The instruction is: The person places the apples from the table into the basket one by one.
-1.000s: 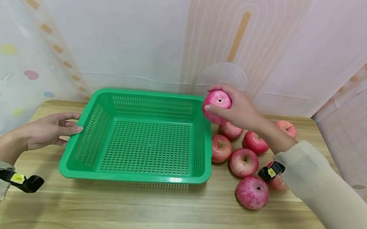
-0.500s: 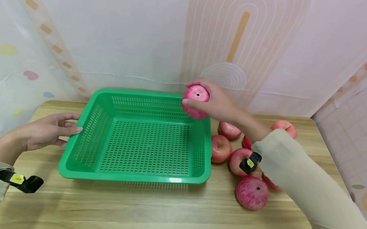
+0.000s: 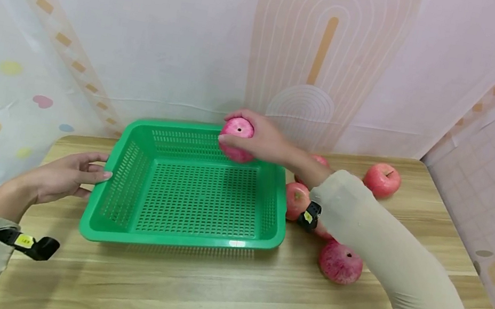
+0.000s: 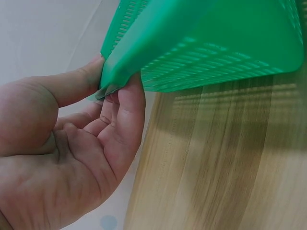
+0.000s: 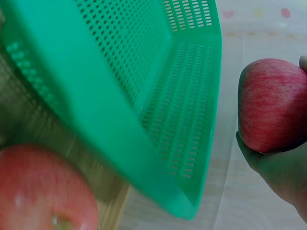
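Observation:
A green perforated plastic basket (image 3: 179,245) stands on the wooden table with nothing in it. My left hand (image 3: 66,176) pinches its left rim; in the left wrist view the thumb lies on the rim (image 4: 132,52) and the fingers curl underneath. Above the basket's back right part, my right hand (image 3: 266,138) grips a pinkish-red apple (image 3: 237,139), clear of the basket. The right wrist view shows this apple (image 5: 273,105) between thumb and fingers, most of the hand being out of frame.
Several apples lie right of the basket: one beside its wall (image 3: 297,200), a darker one nearer the front (image 3: 341,263), one at the back right (image 3: 382,179). My right forearm (image 3: 363,221) partly covers others. A patterned cloth wall (image 3: 186,47) rises behind the wooden table (image 3: 186,296).
My right hand has carried the apple leftward, from beside the basket's right rim to above its back right interior. My left hand and the basket have stayed in place.

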Tool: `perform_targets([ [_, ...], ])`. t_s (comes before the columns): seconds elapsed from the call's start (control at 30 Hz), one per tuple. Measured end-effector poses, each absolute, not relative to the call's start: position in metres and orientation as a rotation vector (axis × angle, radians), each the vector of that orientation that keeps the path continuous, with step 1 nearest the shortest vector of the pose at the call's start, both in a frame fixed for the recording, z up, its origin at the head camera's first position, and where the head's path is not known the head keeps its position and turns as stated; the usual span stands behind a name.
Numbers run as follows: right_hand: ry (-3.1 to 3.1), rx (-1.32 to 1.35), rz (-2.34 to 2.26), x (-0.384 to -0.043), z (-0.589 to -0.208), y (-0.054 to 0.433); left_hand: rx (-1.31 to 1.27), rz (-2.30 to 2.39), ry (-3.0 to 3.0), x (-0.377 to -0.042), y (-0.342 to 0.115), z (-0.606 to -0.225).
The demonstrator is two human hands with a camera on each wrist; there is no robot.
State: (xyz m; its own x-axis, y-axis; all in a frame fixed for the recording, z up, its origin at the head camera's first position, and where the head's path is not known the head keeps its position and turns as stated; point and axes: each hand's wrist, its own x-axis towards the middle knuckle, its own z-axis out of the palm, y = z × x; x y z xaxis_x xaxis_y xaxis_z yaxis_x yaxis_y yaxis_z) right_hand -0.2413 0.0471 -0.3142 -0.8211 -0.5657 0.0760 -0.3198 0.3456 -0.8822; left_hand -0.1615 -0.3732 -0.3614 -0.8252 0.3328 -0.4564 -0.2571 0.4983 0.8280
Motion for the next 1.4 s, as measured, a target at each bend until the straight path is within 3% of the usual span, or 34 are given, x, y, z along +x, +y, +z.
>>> perform_targets([
  [1.4, 2.269, -0.839, -1.419, -0.249, -0.348, -0.046, 0.031, 1.344, 2.163, -0.159, -0.368, -0.358],
])
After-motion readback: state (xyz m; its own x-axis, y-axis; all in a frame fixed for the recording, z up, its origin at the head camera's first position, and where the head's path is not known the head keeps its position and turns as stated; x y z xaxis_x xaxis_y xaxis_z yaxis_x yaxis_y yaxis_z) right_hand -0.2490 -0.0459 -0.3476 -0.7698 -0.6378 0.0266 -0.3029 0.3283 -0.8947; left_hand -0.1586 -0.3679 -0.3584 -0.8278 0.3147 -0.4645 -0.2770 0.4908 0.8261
